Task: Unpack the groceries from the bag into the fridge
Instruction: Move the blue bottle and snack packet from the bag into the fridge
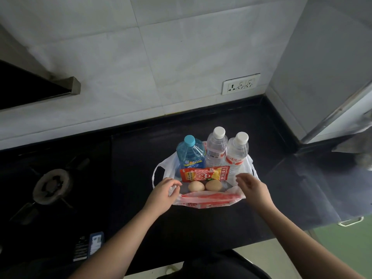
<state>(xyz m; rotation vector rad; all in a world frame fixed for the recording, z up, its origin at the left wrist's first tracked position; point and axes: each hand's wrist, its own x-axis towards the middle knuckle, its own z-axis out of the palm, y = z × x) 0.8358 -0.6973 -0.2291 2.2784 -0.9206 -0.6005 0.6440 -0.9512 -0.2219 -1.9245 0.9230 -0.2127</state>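
A white plastic bag point(211, 201) with red print lies spread open on the black counter. In it stand a blue bottle point(190, 153) and two clear water bottles with white caps point(216, 148), point(237, 153). In front of them lies a red and yellow snack packet point(205, 174), and two brown eggs point(195, 186), point(213, 185) lie nearer me. My left hand point(164, 193) touches the bag's left edge with its fingers bent. My right hand point(251, 187) hovers over the bag's right edge, fingers relaxed and holding nothing.
A gas burner point(52, 186) sits on the left of the counter point(141, 168). A range hood point(40, 87) hangs at the upper left. The wall carries a socket strip point(241, 83). A grey fridge side point(326, 67) stands at the right.
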